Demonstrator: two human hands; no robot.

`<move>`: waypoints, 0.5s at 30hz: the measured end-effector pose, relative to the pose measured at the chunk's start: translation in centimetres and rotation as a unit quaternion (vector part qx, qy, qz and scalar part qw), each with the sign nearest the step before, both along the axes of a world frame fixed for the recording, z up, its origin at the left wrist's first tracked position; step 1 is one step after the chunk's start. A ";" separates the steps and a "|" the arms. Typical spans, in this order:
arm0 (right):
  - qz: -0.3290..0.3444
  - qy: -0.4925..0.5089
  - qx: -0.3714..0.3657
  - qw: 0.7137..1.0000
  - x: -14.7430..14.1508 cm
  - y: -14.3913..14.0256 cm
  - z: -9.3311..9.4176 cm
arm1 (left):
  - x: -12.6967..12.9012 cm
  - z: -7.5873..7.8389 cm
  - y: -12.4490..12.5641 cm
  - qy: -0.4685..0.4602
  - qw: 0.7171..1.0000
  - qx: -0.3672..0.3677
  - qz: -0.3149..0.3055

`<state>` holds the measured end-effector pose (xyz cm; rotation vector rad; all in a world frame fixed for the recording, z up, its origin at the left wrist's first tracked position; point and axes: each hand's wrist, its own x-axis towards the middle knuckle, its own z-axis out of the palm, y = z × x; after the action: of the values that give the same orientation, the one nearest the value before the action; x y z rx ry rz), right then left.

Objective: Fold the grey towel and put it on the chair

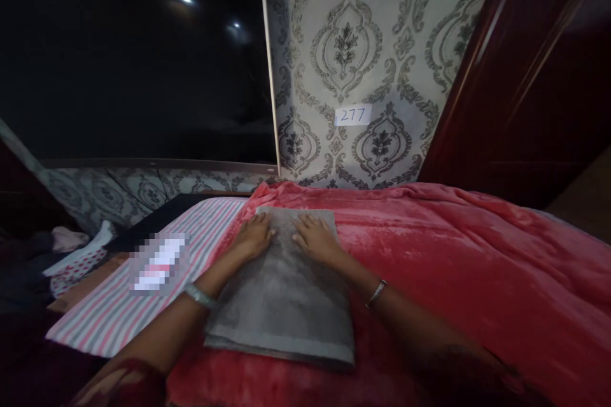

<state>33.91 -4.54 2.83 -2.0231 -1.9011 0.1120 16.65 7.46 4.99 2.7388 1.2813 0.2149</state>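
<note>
A grey folded cloth (pixel 291 292) lies flat on a red plush blanket (pixel 429 267), its layered folded edge towards me. My left hand (pixel 255 235) rests palm down on the cloth's far left part, fingers stretched forward. On the far right part lies my right hand (pixel 315 235), also flat with its fingers spread. Neither hand grips anything. A bare strip of grey cloth shows between them. What the cloth is, whether a towel or a garment, I cannot tell.
Left of the blanket lies a striped cloth (pixel 214 222) in pink, grey and white. A large dark television screen (pixel 143 76) stands behind it. Patterned wallpaper (pixel 344 44) carries a paper label (pixel 353 115) reading 277. Dark red wooden panelling (pixel 534 76) rises at the right.
</note>
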 end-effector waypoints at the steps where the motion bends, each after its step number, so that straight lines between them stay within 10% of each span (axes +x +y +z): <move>1: -0.032 -0.006 0.006 0.999 0.5 0.7 0.0 | 1.1 0.1 0.6 0.003 1.000 0.001 0.012; 9: -0.060 0.013 -0.027 0.998 2.8 1.8 -3.9 | 3.3 -4.2 3.5 0.023 0.996 -0.016 0.083; 15: -0.063 0.043 0.003 0.997 3.5 2.1 -4.5 | 3.0 -4.4 3.6 -0.003 0.996 0.012 0.093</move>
<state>37.42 -2.40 -1.70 -2.0935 -1.7160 0.1570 19.68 11.07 0.57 2.6348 1.5410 0.2557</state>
